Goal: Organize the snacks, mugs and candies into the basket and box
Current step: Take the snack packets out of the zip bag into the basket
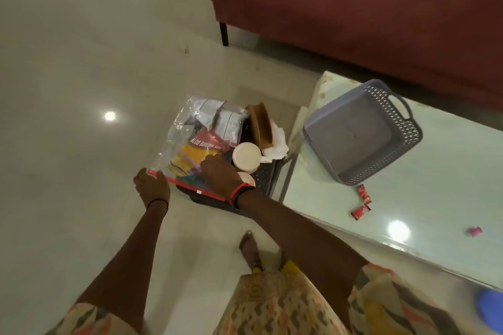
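We see the person bent over a dark basket on the floor, just left of the table. A clear bag of snack packets lies across the basket's left part, its red zip strip on the near edge. The left hand grips the near-left corner of that strip, fingers curled over it. The right hand lies on top of the bag, fingers fairly straight and pressing on the packets, holding nothing that we can tell. Just right of that hand a white mug sits in the basket, mouth up, handle to the right; a second mug shows partly behind the wrist. Far of the mugs a brown box stands on edge against white paper. On the table a grey basket rests with nothing in it, tilted toward us. Near it, two red candies lie on the tabletop close together, and a pink candy lies well to the right. A red sofa fills the far right. A blue thing shows at the near right edge, too blurred to name.
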